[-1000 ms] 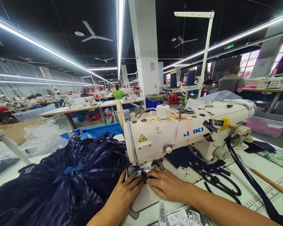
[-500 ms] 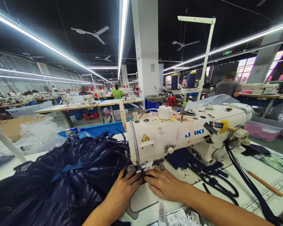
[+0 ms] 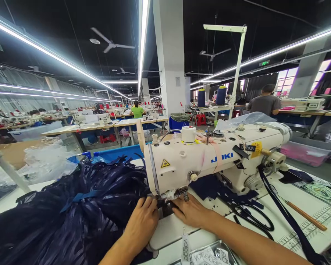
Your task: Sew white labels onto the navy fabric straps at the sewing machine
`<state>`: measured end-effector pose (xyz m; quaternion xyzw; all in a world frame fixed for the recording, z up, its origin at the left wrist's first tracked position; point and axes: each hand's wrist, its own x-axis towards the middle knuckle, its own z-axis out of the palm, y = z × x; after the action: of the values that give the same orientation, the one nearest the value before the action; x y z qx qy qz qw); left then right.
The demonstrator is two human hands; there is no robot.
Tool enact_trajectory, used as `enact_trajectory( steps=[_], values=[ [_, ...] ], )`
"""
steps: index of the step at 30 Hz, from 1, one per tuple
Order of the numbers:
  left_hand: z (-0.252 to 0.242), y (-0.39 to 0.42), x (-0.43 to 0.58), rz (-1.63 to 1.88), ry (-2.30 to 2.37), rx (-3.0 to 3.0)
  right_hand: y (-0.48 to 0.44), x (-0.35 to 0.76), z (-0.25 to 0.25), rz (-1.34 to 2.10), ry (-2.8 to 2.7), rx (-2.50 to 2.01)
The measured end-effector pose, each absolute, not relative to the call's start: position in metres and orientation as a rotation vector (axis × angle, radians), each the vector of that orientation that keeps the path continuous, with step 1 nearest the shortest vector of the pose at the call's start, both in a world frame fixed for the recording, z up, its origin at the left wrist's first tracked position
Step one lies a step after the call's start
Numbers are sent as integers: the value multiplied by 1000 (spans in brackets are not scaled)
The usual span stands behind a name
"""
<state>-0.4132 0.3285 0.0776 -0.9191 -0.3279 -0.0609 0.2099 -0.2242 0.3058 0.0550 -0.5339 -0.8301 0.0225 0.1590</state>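
Note:
A white JUKI sewing machine [image 3: 187,162] stands before me. My left hand [image 3: 143,217] is left of its needle area, with bent fingers closed against the dark navy strips; what they grip is hidden. My right hand [image 3: 191,210] reaches in from the right under the machine head. Its thumb and forefinger are stretched out and apart near the presser foot, the other fingers partly hidden. A small dark piece [image 3: 167,209] lies between both hands at the needle plate. Left of my left hand is a big bundle of navy strips [image 3: 99,217], tied with a blue band [image 3: 84,195].
Black scissors [image 3: 253,217], navy scraps [image 3: 212,187] and a wooden-handled tool [image 3: 306,215] lie on the right. A navy strap [image 3: 283,208] hangs from the machine. Printed labels [image 3: 206,255] sit at the front edge. Navy thread cones [image 3: 221,95] stand behind; other people work farther off.
My left hand has drawn back slightly leftward from the needle, its fingers now more bent. My right hand has slid farther in under the head. The view has shifted a little.

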Motion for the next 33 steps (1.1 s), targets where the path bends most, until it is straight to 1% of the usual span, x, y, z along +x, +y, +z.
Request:
enact_trajectory(
  steps=[3,6,12,16,19,22,28,33],
  values=[
    [74,315,-406,-17,-1085,-2365,304,-226,57,-69,-2453,-1507],
    [73,312,-403,-48,-1191,-2282,296,-226,66,-105,-2532,-1477],
    [85,326,-403,-88,-1138,-2523,277,-216,75,-102,-2648,-1305],
    [91,332,-402,-37,-1137,-2626,281,-210,63,-252,-2681,-1161],
    [91,332,-402,-62,-1138,-2629,291,-208,51,-376,-2667,-1061],
    [89,333,-403,-80,-1122,-2621,298,-209,44,-413,-2603,-1031],
    [86,335,-404,-96,-1092,-2607,296,-214,50,-408,-2617,-1017],
    [85,336,-404,-117,-1084,-2605,294,-219,47,-481,-2627,-1019]
  ],
)
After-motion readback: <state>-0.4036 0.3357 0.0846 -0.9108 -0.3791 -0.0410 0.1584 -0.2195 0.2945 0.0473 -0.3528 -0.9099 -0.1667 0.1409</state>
